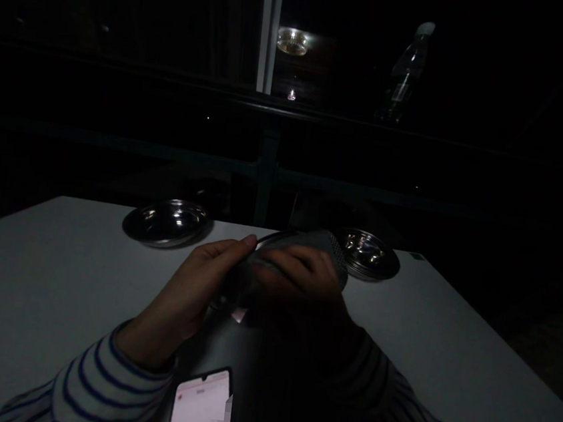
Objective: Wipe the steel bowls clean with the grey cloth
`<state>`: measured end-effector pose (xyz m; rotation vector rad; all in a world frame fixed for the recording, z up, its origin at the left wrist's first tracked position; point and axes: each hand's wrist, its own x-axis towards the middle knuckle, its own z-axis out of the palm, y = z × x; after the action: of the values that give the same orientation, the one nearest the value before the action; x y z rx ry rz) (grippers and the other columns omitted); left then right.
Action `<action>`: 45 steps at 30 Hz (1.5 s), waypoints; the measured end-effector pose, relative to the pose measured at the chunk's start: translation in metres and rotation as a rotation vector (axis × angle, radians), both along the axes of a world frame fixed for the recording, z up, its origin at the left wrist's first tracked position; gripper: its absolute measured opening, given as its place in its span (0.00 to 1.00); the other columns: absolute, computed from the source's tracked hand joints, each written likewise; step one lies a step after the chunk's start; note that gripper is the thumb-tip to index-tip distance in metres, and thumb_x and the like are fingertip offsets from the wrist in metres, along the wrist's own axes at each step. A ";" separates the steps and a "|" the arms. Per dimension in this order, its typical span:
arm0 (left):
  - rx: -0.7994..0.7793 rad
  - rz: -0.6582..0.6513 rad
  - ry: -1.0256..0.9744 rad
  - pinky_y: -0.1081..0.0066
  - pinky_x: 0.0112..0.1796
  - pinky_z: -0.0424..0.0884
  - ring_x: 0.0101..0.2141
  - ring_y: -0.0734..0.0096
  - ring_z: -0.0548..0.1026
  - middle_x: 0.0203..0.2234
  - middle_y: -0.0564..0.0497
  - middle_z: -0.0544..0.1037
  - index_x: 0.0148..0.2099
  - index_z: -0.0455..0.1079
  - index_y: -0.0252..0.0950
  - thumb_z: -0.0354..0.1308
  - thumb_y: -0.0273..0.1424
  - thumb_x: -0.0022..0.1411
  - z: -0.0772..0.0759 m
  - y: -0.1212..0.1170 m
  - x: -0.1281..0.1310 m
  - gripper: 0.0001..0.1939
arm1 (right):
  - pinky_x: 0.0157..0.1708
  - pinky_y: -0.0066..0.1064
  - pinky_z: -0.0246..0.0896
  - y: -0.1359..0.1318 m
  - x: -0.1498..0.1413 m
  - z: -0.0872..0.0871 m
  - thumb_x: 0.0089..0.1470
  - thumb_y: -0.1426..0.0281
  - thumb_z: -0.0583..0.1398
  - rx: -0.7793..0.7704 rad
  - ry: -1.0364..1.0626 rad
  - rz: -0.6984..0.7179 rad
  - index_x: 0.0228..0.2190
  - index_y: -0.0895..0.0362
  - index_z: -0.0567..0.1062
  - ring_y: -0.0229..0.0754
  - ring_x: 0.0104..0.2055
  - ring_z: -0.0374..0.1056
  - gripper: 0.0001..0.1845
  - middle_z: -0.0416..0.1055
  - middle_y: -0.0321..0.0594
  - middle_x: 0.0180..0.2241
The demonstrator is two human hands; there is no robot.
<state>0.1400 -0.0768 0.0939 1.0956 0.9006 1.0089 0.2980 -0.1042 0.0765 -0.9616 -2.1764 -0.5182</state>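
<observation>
Over the middle of the white table (pixel 79 270), my left hand (pixel 204 277) grips the edge of a round, dark metal dish (pixel 233 290), its thumb on the rim. My right hand (pixel 304 284) is closed on a grey cloth (pixel 326 242) with a checked edge and presses it against the dish's inside. Shadow and my fingers hide most of the dish. To the left stands a shiny steel bowl (pixel 167 222). On the right, partly behind the cloth, are nested steel bowls (pixel 370 254).
A lit phone (pixel 203 404) lies on the table close to me, below my hands. Beyond the table, a clear plastic bottle (pixel 406 76) stands on a dark ledge. A window frame post (pixel 270 28) rises at the back. The surroundings are very dark.
</observation>
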 end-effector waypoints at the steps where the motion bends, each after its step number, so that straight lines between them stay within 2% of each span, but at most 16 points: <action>1: -0.010 -0.003 0.001 0.79 0.20 0.61 0.18 0.78 0.68 0.17 0.54 0.73 0.26 0.70 0.33 0.59 0.40 0.50 0.001 0.000 0.000 0.14 | 0.43 0.39 0.54 0.005 0.006 0.000 0.53 0.68 0.52 0.006 0.085 -0.036 0.41 0.56 0.71 0.44 0.46 0.59 0.14 0.68 0.39 0.46; 4: -0.017 0.006 0.005 0.77 0.22 0.63 0.20 0.76 0.70 0.20 0.52 0.75 0.28 0.71 0.33 0.59 0.39 0.50 0.005 0.000 0.000 0.13 | 0.44 0.36 0.57 0.016 0.018 0.001 0.54 0.74 0.49 -0.012 0.324 -0.123 0.39 0.60 0.71 0.42 0.43 0.62 0.14 0.70 0.43 0.41; 6: -0.007 0.014 0.007 0.77 0.22 0.63 0.21 0.76 0.70 0.20 0.52 0.75 0.28 0.71 0.33 0.60 0.39 0.49 0.006 0.001 0.000 0.13 | 0.44 0.36 0.57 0.015 0.015 0.001 0.54 0.75 0.48 -0.030 0.361 -0.150 0.40 0.62 0.71 0.42 0.44 0.62 0.15 0.70 0.44 0.41; 9: -0.003 0.025 -0.001 0.78 0.22 0.62 0.20 0.77 0.69 0.18 0.53 0.73 0.26 0.70 0.33 0.61 0.38 0.48 0.004 0.002 0.000 0.12 | 0.44 0.39 0.55 0.003 -0.002 0.001 0.54 0.70 0.50 -0.002 0.178 -0.122 0.41 0.59 0.71 0.45 0.46 0.60 0.15 0.69 0.42 0.45; 12: -0.005 -0.012 -0.022 0.78 0.21 0.62 0.19 0.77 0.68 0.18 0.54 0.72 0.27 0.69 0.33 0.60 0.38 0.49 0.001 0.002 0.000 0.11 | 0.42 0.40 0.53 -0.004 -0.009 0.001 0.53 0.65 0.52 0.013 -0.040 -0.014 0.42 0.54 0.70 0.45 0.47 0.59 0.15 0.68 0.37 0.47; 14: 0.001 -0.045 -0.027 0.78 0.23 0.62 0.20 0.78 0.68 0.19 0.55 0.72 0.28 0.69 0.34 0.59 0.37 0.50 0.002 0.002 -0.001 0.10 | 0.43 0.39 0.54 0.000 -0.002 0.002 0.54 0.66 0.52 0.012 -0.005 -0.021 0.42 0.54 0.71 0.44 0.47 0.59 0.14 0.68 0.37 0.47; 19: -0.016 -0.099 -0.036 0.79 0.23 0.62 0.21 0.80 0.67 0.20 0.57 0.71 0.29 0.69 0.35 0.59 0.35 0.51 0.007 0.003 -0.005 0.08 | 0.44 0.36 0.57 0.013 0.017 0.003 0.53 0.74 0.50 -0.018 0.300 -0.156 0.39 0.60 0.72 0.42 0.44 0.62 0.14 0.69 0.44 0.41; 21: -0.020 -0.122 -0.038 0.79 0.23 0.62 0.21 0.80 0.67 0.20 0.56 0.71 0.28 0.69 0.35 0.60 0.34 0.51 0.007 0.003 -0.007 0.07 | 0.43 0.37 0.57 0.009 0.011 0.002 0.53 0.71 0.51 -0.004 0.266 -0.145 0.39 0.58 0.72 0.44 0.44 0.61 0.14 0.69 0.43 0.42; 24: 0.003 -0.125 -0.028 0.78 0.24 0.63 0.21 0.79 0.69 0.19 0.55 0.72 0.27 0.70 0.34 0.60 0.33 0.50 0.005 0.003 -0.007 0.07 | 0.41 0.40 0.55 -0.002 -0.004 -0.001 0.53 0.66 0.53 0.049 0.043 -0.039 0.41 0.54 0.71 0.46 0.45 0.60 0.14 0.68 0.39 0.44; 26: 0.020 -0.082 -0.030 0.78 0.23 0.63 0.22 0.78 0.69 0.19 0.55 0.72 0.27 0.70 0.34 0.60 0.33 0.49 0.004 0.002 -0.006 0.07 | 0.41 0.40 0.54 -0.004 -0.007 -0.002 0.52 0.65 0.53 0.045 -0.058 0.028 0.42 0.52 0.70 0.45 0.46 0.59 0.15 0.68 0.37 0.46; 28: 0.019 -0.024 -0.023 0.78 0.22 0.62 0.20 0.78 0.68 0.18 0.55 0.72 0.26 0.70 0.34 0.60 0.35 0.49 0.004 0.001 -0.004 0.08 | 0.43 0.40 0.54 0.000 -0.002 -0.002 0.53 0.66 0.53 0.011 -0.012 0.004 0.42 0.53 0.70 0.45 0.47 0.59 0.15 0.67 0.39 0.47; 33: 0.006 0.067 -0.002 0.77 0.19 0.60 0.18 0.77 0.68 0.17 0.54 0.73 0.24 0.71 0.34 0.60 0.40 0.49 0.006 0.002 -0.003 0.13 | 0.44 0.36 0.58 0.015 0.016 0.000 0.54 0.73 0.50 -0.032 0.339 -0.143 0.40 0.60 0.71 0.42 0.43 0.62 0.14 0.68 0.45 0.40; 35: 0.018 0.080 0.009 0.77 0.19 0.60 0.18 0.76 0.68 0.17 0.54 0.73 0.24 0.71 0.34 0.60 0.41 0.48 0.005 0.003 -0.003 0.13 | 0.43 0.37 0.58 0.011 0.011 0.000 0.53 0.73 0.50 -0.019 0.326 -0.147 0.40 0.59 0.71 0.42 0.43 0.61 0.14 0.68 0.44 0.41; 41: 0.061 0.031 0.069 0.77 0.17 0.57 0.15 0.78 0.65 0.13 0.55 0.70 0.21 0.68 0.34 0.59 0.41 0.48 0.002 0.002 -0.003 0.15 | 0.41 0.38 0.53 -0.011 -0.010 0.003 0.53 0.64 0.53 0.032 -0.021 -0.001 0.41 0.52 0.70 0.44 0.45 0.60 0.14 0.69 0.36 0.44; 43: 0.060 0.027 0.081 0.77 0.18 0.58 0.16 0.78 0.66 0.14 0.54 0.71 0.22 0.69 0.33 0.59 0.41 0.49 0.003 0.001 -0.002 0.15 | 0.42 0.38 0.54 -0.006 -0.004 0.004 0.53 0.64 0.53 0.037 0.036 -0.016 0.41 0.53 0.71 0.43 0.45 0.60 0.14 0.69 0.36 0.44; 45: 0.056 0.042 0.079 0.77 0.20 0.60 0.18 0.77 0.67 0.16 0.53 0.72 0.24 0.70 0.33 0.59 0.41 0.49 0.004 0.001 -0.002 0.15 | 0.43 0.38 0.56 0.002 0.005 0.004 0.53 0.68 0.52 0.042 0.180 -0.075 0.41 0.55 0.71 0.43 0.45 0.60 0.14 0.69 0.39 0.43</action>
<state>0.1375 -0.0758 0.0982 1.1743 0.9677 1.0366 0.3033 -0.1018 0.0802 -1.0296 -1.9682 -0.4906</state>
